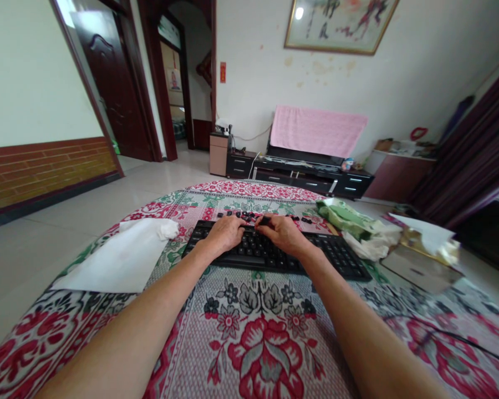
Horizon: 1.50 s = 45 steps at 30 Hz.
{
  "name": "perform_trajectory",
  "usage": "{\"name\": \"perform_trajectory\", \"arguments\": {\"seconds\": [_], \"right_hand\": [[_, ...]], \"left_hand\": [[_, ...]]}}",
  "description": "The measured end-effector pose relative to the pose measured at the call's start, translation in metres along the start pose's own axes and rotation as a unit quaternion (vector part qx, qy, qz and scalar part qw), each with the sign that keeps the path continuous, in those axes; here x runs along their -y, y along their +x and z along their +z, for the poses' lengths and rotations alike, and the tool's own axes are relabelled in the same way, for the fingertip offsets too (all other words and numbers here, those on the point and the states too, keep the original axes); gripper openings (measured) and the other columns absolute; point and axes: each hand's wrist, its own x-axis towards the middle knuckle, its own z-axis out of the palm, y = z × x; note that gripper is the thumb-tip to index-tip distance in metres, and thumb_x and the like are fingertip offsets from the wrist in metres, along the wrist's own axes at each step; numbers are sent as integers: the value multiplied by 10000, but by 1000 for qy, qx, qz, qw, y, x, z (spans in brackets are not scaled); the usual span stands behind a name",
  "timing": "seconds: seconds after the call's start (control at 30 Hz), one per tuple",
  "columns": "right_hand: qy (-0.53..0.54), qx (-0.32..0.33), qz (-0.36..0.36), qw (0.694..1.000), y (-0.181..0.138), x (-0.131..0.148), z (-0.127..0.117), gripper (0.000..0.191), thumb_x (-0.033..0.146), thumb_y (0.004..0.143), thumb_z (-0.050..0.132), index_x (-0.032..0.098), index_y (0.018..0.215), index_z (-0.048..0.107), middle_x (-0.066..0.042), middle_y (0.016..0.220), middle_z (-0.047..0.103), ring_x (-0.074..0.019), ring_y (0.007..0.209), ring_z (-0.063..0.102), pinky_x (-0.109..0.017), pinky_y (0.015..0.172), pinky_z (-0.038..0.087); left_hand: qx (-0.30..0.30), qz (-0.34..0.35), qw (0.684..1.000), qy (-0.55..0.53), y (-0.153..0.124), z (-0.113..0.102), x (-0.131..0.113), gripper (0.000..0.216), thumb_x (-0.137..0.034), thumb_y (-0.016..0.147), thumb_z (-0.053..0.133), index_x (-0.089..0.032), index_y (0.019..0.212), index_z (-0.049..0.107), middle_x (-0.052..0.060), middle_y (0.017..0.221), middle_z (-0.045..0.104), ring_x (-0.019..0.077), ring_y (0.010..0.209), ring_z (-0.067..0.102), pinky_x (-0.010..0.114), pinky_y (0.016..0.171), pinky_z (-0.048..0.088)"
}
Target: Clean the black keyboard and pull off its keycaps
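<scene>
A black keyboard (336, 256) lies across a table covered with a red and green flowered cloth (258, 338). My left hand (225, 233) rests on the keyboard's upper middle with its fingers curled down onto the keys. Right beside it, my right hand (283, 233) is pinched on a small black keycap (264, 221) at the keyboard's far edge. Several loose black keycaps (243, 214) lie in a row on the cloth just behind the keyboard.
A white paper sheet (118, 260) with a crumpled tissue (166, 228) lies left of the keyboard. Green packaging (345, 217), crumpled white paper (372, 246) and a flat box (419, 269) sit to the right. A black cable (453, 335) runs across the cloth at right.
</scene>
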Motion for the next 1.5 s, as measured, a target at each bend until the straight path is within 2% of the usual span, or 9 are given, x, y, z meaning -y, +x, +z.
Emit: {"name": "perform_trajectory", "arguments": {"seconds": [0.2,0.33,0.6,0.8,1.07,1.17,1.27,1.33,1.5], "right_hand": [[-52,-12,-2,999,2,2,2,153,176,827,490,177,788,638,-13,747,650,-127,710,571,-229,684,394],[-72,3,9,997,5,3,2,152,194,828,491,175,786,635,-12,718,650,-123,668,556,-227,642,378],[-23,24,28,999,8,-2,1,161,178,805,488,182,802,648,6,736,652,-120,701,557,-220,657,382],[-91,25,37,995,9,1,3,163,196,804,501,172,778,659,-6,688,641,-123,638,538,-231,599,345],[-18,-22,87,996,4,-3,6,178,231,800,495,171,714,639,-4,698,646,-130,679,564,-234,648,394],[67,-45,137,987,6,-7,9,196,269,802,490,160,726,633,-20,697,658,-130,652,578,-242,633,428],[179,-69,172,966,8,-8,11,223,324,808,486,146,765,615,-47,739,672,-117,618,584,-238,598,459],[215,-80,187,955,8,-9,10,212,333,794,503,147,775,604,-56,770,677,-113,626,592,-234,592,472],[176,-168,204,948,6,-21,5,210,334,771,495,155,795,600,-52,792,683,-140,708,621,-244,624,485]], "left_hand": [[11,-8,1000,-8,0,-1,-1,282,-231,835,493,-216,1047,679,67,1022,692,219,983,622,317,905,444],[11,-10,1000,-7,1,-1,-1,281,-237,832,497,-220,1044,681,68,1025,694,224,980,626,321,906,446],[22,-7,1000,7,2,-2,0,297,-239,833,487,-227,1066,672,57,1015,698,210,972,631,304,901,448],[20,-10,1000,4,2,-1,0,300,-236,827,497,-229,1072,670,59,1022,697,216,980,629,313,910,445],[24,-2,1000,-3,3,-2,0,304,-234,833,480,-210,1068,672,71,1030,694,223,984,628,321,914,444],[27,-7,1000,-1,3,-2,0,309,-241,835,480,-208,1080,666,71,1039,692,222,990,624,320,921,440],[28,-7,1000,4,3,-2,0,312,-245,837,480,-204,1087,661,73,1051,688,222,1000,619,318,920,440],[28,-6,1000,4,3,-2,-1,312,-240,837,480,-201,1089,660,77,1053,686,226,999,619,323,917,439],[22,-5,1000,11,3,-2,-1,298,-234,839,478,-193,1068,666,80,1035,688,216,971,626,318,906,441]]}}
